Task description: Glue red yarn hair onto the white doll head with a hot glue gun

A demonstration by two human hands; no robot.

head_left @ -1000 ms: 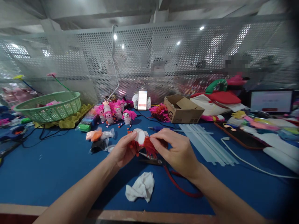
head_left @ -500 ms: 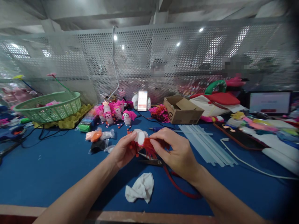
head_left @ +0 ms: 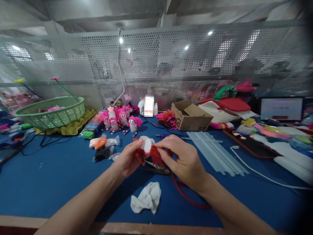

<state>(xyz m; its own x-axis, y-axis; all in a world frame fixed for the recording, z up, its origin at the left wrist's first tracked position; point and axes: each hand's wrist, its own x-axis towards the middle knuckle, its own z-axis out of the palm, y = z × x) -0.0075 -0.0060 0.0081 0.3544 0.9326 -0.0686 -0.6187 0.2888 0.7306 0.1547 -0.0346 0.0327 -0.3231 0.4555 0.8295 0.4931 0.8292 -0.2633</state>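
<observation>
My left hand [head_left: 129, 158] is closed around a small doll [head_left: 147, 145] with a white, blank round face and red yarn hair. The fingers of my right hand [head_left: 184, 159] are pinched on the red yarn [head_left: 156, 155] at the doll's right side. Orange-tipped dark cords hang from the doll near my left fingers. Under the hands, scissors [head_left: 160, 170] with red handles lie on the blue table, partly hidden. A crumpled white cloth [head_left: 147, 197] is nearer the front edge.
Pink-haired dolls [head_left: 114, 121] stand behind my left hand, near bagged clay [head_left: 100, 142]. A green basket [head_left: 51, 114] is at the left. Glue sticks [head_left: 215, 151], a cardboard box [head_left: 192, 117] and a white cable [head_left: 259, 176] lie to the right.
My right fingers have shifted very slightly left along the red yarn. My left hand keeps its hold on the doll, almost unmoved.
</observation>
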